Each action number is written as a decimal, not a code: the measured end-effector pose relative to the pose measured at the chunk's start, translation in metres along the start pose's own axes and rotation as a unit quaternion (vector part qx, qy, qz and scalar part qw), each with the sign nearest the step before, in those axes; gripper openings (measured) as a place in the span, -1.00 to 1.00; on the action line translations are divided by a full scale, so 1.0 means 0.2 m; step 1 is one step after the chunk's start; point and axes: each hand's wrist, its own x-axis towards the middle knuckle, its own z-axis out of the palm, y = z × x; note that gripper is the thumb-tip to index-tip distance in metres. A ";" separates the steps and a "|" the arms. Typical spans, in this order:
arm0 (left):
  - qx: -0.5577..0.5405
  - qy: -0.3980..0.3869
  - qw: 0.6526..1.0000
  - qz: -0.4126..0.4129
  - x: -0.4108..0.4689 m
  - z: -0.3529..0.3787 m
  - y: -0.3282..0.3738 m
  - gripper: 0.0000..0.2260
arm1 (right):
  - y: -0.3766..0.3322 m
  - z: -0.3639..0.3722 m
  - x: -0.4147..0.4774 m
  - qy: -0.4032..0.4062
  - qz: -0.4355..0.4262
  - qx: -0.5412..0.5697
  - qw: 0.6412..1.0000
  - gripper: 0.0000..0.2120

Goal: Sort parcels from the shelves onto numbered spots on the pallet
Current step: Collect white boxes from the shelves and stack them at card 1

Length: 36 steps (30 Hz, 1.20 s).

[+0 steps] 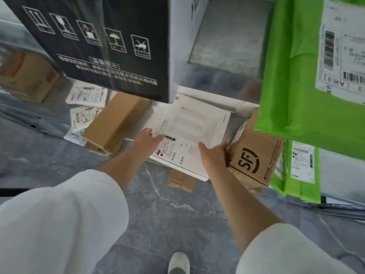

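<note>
A flat white box with a printed label lies on a low shelf, its near edge sticking out over the floor. My left hand rests on its near left part, fingers over the label. My right hand grips its near right edge, thumb on top. A brown SF carton stands right beside the white box, touching my right hand. A long brown carton lies to the left of the white box.
A big black box sits on the shelf above. Green plastic mailers hang over at the right. White labelled pouches and another brown carton lie at the left. A small carton lies underneath. Grey floor and my shoe are below.
</note>
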 end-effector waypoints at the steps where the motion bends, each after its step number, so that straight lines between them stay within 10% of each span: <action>1: -0.015 -0.009 1.000 -0.004 0.01 0.00 -0.02 -0.55 | 0.02 0.01 0.01 0.002 0.013 0.026 1.000 -0.15; 20: -0.149 -0.015 0.989 0.016 -0.42 -0.25 -0.24 -0.83 | 0.07 0.06 -0.37 -0.049 -0.088 0.109 0.989 -0.20; 36: -0.286 0.146 0.945 0.059 -1.61 -0.90 -0.71 -0.76 | 0.13 -0.06 -1.62 -0.136 -0.247 0.058 0.958 -0.36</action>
